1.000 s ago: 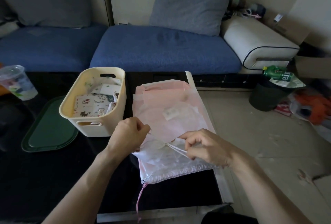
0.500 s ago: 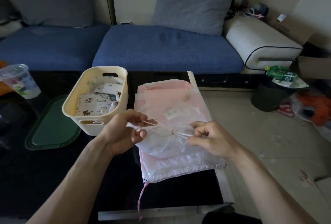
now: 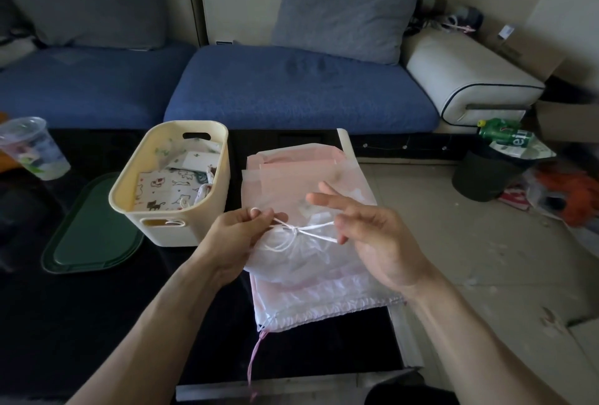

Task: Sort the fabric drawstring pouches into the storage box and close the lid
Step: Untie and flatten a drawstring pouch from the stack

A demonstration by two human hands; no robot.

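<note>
- Left hand (image 3: 238,236): grip pinched on one end of the white drawstring (image 3: 299,230), thumb and forefinger curled round a small loop of it.
- Right hand (image 3: 372,236): grip released, fingers spread and mostly straight, palm turned inward. The other cord ends run to just beside its fingers; cannot tell if they touch.
- Cord is knotted between the two grips, cinched round the neck of a sheer white pouch (image 3: 291,252) bunched right under both hands.
- That pouch sits on a stack of flat pink pouches (image 3: 291,174) lying on the dark counter (image 3: 97,323), spreading beyond and below the grips. A pink cord (image 3: 254,359) trails off the near edge of the stack.
- Storage box (image 3: 181,229): cream, open, just left of the left grip and a bit beyond it. Holds folded printed pouches (image 3: 162,190).
- Green lid (image 3: 90,236) lies flat on the counter, left of the box, touching or nearly touching its base.
- Clear plastic cup (image 3: 32,148) far left of the grips.
- Blue sofa (image 3: 291,93) beyond the counter; black bin (image 3: 483,177) on the floor, far right.
</note>
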